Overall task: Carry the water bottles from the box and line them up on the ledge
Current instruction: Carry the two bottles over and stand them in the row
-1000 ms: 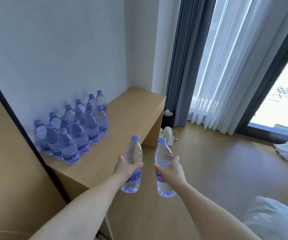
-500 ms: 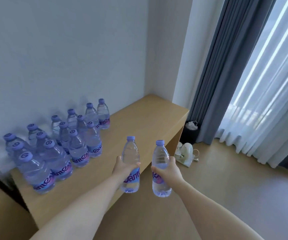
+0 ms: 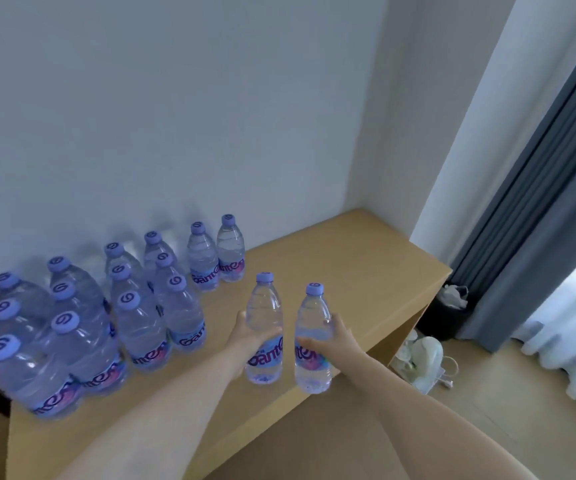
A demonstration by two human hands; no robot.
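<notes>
- The left hand [image 3: 250, 336] has its fingers curled round the middle of one water bottle [image 3: 264, 329], held upright with its purple cap on top.
- The right hand [image 3: 333, 337] grips a second bottle [image 3: 312, 339] the same way, just beside the first; the two bottles stand apart by a narrow gap.
- Both bottles hang above the front part of the wooden ledge [image 3: 348, 268]. Whether their bases touch the wood I cannot tell; the right one sits over the front edge as seen from here.
- The bottles already set down [image 3: 134, 306] stand in rows along the wall, to the left of and beyond both hands.
- The far end of the rows is a pair of bottles [image 3: 217, 258] against the wall. The open stretch of ledge lies to the right of that pair and behind the held bottles.
- My judgement: the next move carries both bottles forward toward the wall, long axes kept upright. The left hand is the nearer to the rows.
- The box is out of view.
- The nearest bottles at the left are blurred and overlap, so an exact count is not possible.
- The floor items below the ledge end, a dark bin [image 3: 447, 313] and some pale object [image 3: 421, 358], are hard to make out.
</notes>
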